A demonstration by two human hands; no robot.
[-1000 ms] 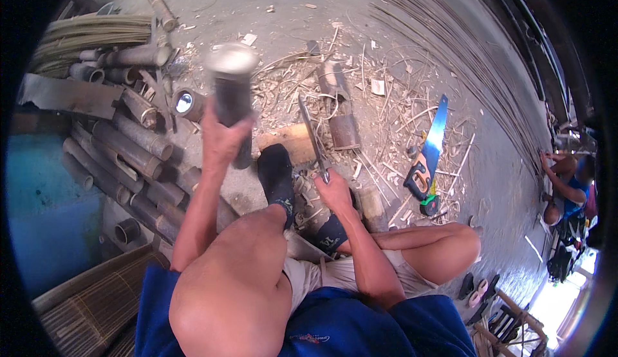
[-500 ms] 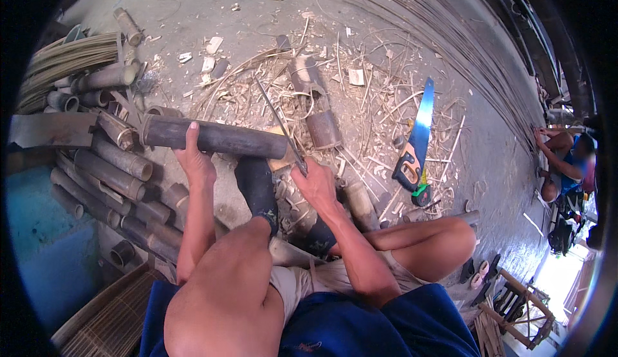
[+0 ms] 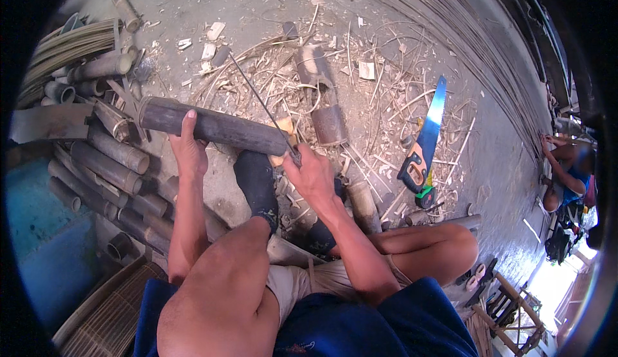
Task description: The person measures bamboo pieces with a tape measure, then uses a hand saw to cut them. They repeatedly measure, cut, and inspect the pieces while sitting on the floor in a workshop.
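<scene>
A dark bamboo tube [image 3: 235, 128] lies across in front of me above my left knee, its left end slightly higher. Near its middle, my left hand [image 3: 188, 151] grips it from below, thumb laid over the top. My right hand [image 3: 312, 175] is closed round the handle of a long, thin knife [image 3: 257, 98], seen nearly edge-on. The blade slants up and left, passing close by the tube's right end; whether it touches cannot be told. The handle is mostly hidden in my fingers.
Right of the shavings lie a handsaw [image 3: 426, 135] and a green tape measure [image 3: 425, 196]. Cut bamboo pieces [image 3: 329, 124] rest ahead among wood chips. Bamboo tubes [image 3: 106, 164] are stacked at left. Long thin strips [image 3: 463, 42] stretch along the right, where another person [image 3: 570, 173] sits.
The tube's left end has risen a little, so it slants more. The knife has swung left, its tip now further up and left, and my right hand sits closer to the tube's end.
</scene>
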